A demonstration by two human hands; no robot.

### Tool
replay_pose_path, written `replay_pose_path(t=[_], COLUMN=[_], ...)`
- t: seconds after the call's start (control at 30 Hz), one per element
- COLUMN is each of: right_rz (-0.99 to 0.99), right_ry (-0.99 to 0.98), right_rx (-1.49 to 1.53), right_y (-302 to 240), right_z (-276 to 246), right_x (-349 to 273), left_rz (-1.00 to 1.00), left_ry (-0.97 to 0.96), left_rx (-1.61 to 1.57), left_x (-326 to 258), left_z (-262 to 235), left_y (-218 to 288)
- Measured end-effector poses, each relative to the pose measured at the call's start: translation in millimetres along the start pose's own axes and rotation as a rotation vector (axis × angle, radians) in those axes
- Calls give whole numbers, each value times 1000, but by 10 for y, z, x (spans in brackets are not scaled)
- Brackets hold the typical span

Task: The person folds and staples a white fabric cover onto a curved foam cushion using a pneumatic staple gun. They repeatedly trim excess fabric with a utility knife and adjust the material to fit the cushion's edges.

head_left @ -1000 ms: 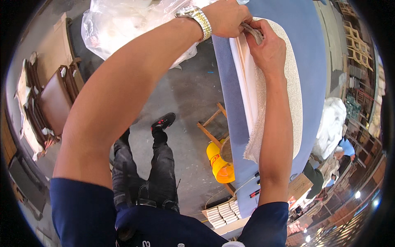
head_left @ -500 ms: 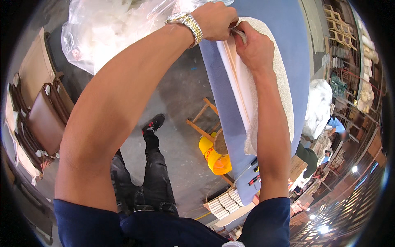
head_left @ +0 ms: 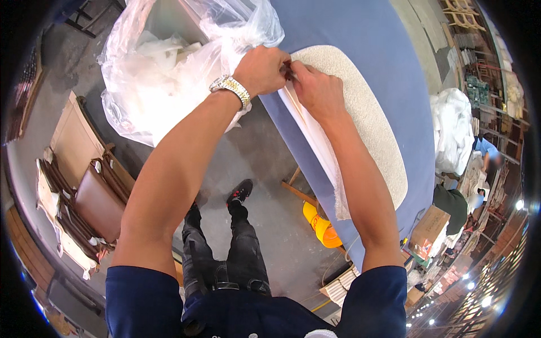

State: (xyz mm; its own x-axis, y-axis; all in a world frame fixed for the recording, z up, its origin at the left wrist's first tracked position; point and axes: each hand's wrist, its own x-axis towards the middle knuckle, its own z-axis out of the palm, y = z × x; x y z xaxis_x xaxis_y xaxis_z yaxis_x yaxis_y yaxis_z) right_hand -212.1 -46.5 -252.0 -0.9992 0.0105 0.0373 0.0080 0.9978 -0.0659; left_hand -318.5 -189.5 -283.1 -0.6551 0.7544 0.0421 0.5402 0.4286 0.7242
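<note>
Fingers point(head_left: 286, 66) of both hands are pinched narrow together at the far left corner of a cream textured fabric panel point(head_left: 366, 124), gripping its folded edge; what, if anything, sits between the fingertips is too small to make out. The left hand point(head_left: 262, 70), with a metal wristwatch point(head_left: 230, 87), meets the right hand point(head_left: 315, 90) knuckle to knuckle. The panel lies on a blue-covered counter point(head_left: 360, 34), its white layered edge point(head_left: 310, 135) running along the counter's left edge and overhanging slightly at the near end. Open counter surface lies far and right of the panel. Just left of the hands, a clear plastic bag point(head_left: 169, 73) holding white material touches the counter edge. Below, the concrete floor point(head_left: 265, 163) is open; a yellow object point(head_left: 321, 225) sits under the counter near wooden legs. Brown padded panels point(head_left: 96, 200) lean at far left. The room's right side is crowded and blurred; a cardboard box point(head_left: 429, 225) shows there.
</note>
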Motion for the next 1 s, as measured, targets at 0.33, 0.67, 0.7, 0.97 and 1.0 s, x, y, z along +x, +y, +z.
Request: replay_pose_path(t=[0.33,0.67,0.7,0.97,1.0], right_rz=[-91,-26,-22,67,84], right_ry=[0,129,145,259,260], right_rx=[-106,42,67,119,140], right_y=[91,28,7,-45,-47], right_z=[-48,8,7,92,85], right_x=[52,-32,-39,-64,-46], left_rz=[49,-15,-19,-11,-15], left_ry=[-25,-14,-15,-45,-48], left_rx=[-27,-41,-57,-71,-65], left_x=[23,52,58,72,79], left_z=[-2,-10,-16,-16,-26], left_y=[-57,-35,-49,-118,-115])
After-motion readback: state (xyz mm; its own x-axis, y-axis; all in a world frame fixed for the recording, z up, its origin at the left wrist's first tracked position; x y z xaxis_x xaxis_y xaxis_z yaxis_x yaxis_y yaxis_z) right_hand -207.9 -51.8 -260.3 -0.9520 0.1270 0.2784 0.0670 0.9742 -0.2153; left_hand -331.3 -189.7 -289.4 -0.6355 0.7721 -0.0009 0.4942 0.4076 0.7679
